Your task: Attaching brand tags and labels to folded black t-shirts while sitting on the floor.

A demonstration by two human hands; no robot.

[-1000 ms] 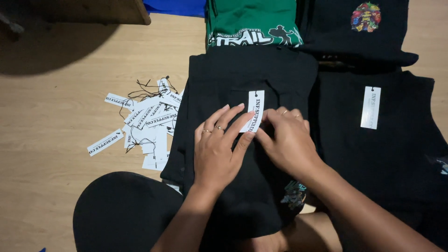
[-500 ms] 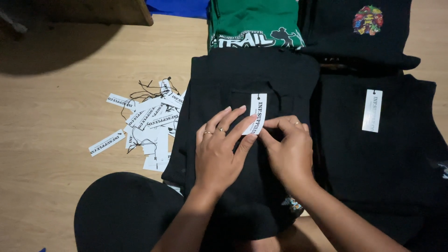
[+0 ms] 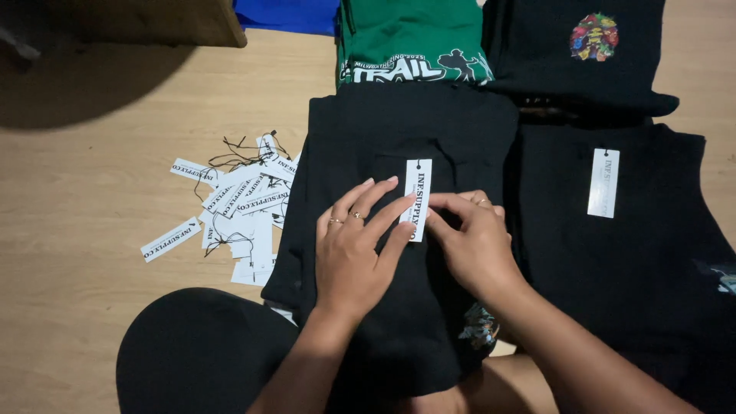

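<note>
Head view shows both hands on a folded black shirt (image 3: pixel 406 138) on the floor (image 3: pixel 92 199). Left hand (image 3: pixel 356 249) lies flat and open, its fingertips touching a white tag (image 3: pixel 418 195) on the shirt. Right hand (image 3: pixel 475 241) is half curled, fingertips touching the tag's lower edge. Loose tags (image 3: pixel 234 207) lie to the left.

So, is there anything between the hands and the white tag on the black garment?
Nothing visible. The left hand and right hand both touch the white tag, which lies on the folded black garment.
</note>
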